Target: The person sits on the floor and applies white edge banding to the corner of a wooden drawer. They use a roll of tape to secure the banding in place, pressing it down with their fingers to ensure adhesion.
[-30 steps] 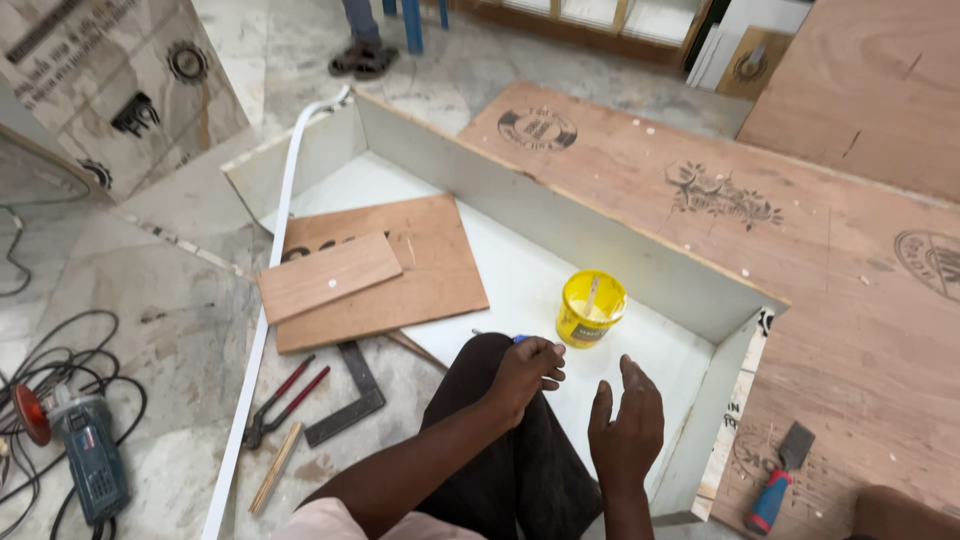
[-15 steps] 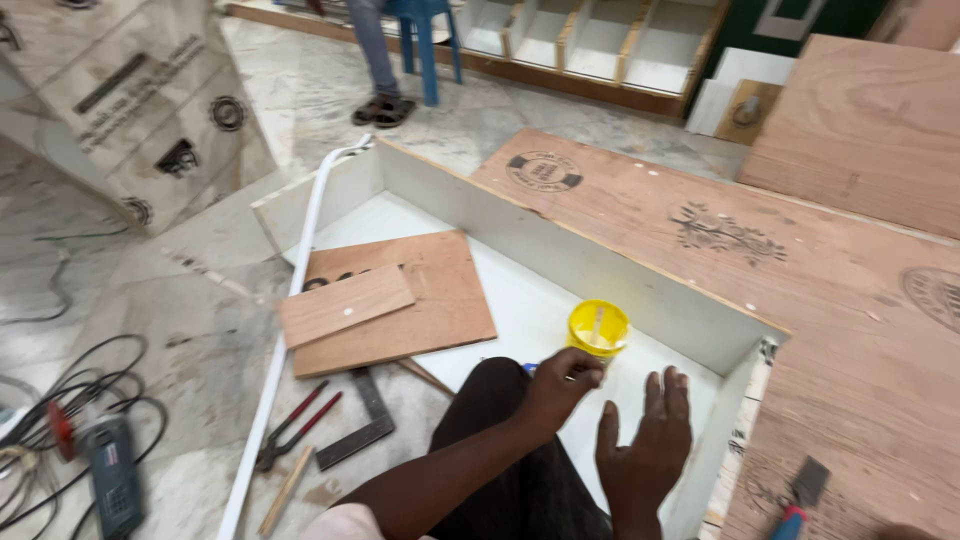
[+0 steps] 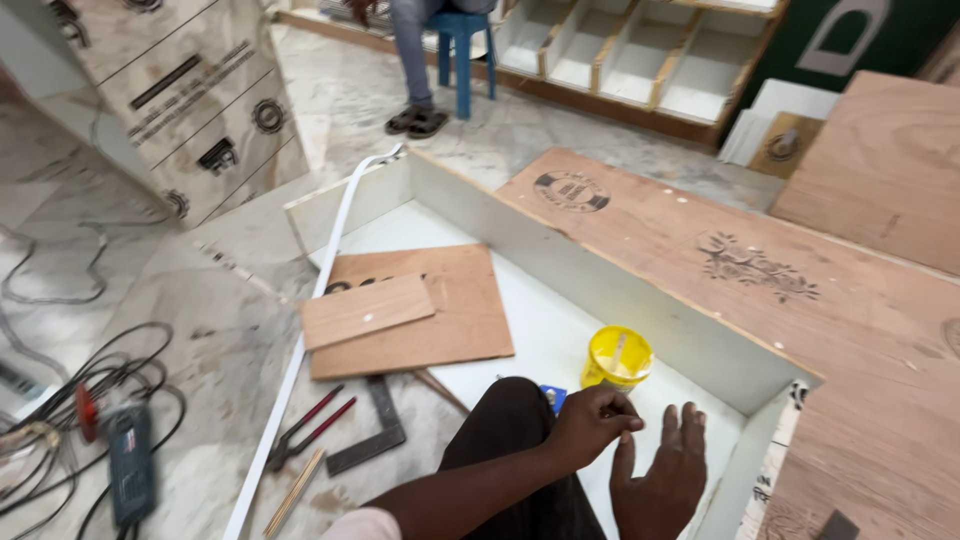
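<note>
My left hand (image 3: 592, 425) reaches over my dark-trousered knee (image 3: 510, 430), fingertips pinched together just below a yellow plastic cup (image 3: 618, 357). Whatever the fingers pinch is too small to make out. A small blue object (image 3: 553, 397) peeks out behind that hand. My right hand (image 3: 660, 480) hovers to the right of it, palm down with fingers spread and nothing in it. Both hands are inside a shallow white open box (image 3: 600, 270) lying on the floor.
Two plywood pieces (image 3: 420, 310) lie stacked in the box. Red-handled pliers (image 3: 310, 425), a metal square (image 3: 375, 435), a drill (image 3: 125, 460) and cables sit left. A large plywood sheet (image 3: 760, 270) lies right. Another person's feet (image 3: 418, 120) rest by a blue stool.
My left hand has moved from my knee to the foot of the yellow cup and pinched shut. My right hand has dropped lower. The view has tilted up.
</note>
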